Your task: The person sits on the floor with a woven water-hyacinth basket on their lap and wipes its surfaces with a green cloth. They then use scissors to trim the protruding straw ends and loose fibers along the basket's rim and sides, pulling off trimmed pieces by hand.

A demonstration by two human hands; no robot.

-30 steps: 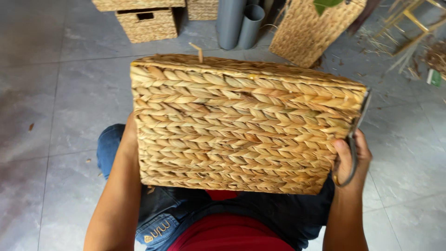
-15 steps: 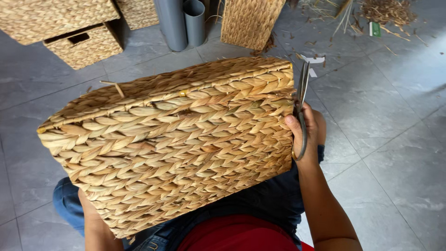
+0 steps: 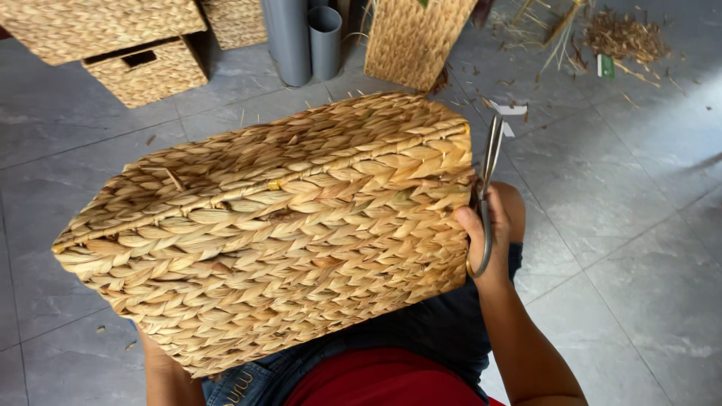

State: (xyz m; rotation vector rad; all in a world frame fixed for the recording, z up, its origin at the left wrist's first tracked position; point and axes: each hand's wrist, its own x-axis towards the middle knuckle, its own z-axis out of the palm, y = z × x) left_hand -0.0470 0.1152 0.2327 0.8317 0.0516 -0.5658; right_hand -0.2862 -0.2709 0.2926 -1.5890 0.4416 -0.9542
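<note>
A large woven straw basket rests on my lap, tilted with its left end lower. My right hand presses against the basket's right end and also grips a pair of metal scissors whose blades point up and away. My left hand is hidden beneath the basket; only the left forearm shows under its lower left corner. A short loose straw end sticks up from the basket's top face.
Grey tiled floor all around. Other woven baskets stand at the back left, two grey pipes behind, another woven basket upright at the back, and straw scraps lie at the far right.
The basket has turned and tilted, its left end dropping and the top face coming into view. My right hand with the scissors stayed at its right end.
</note>
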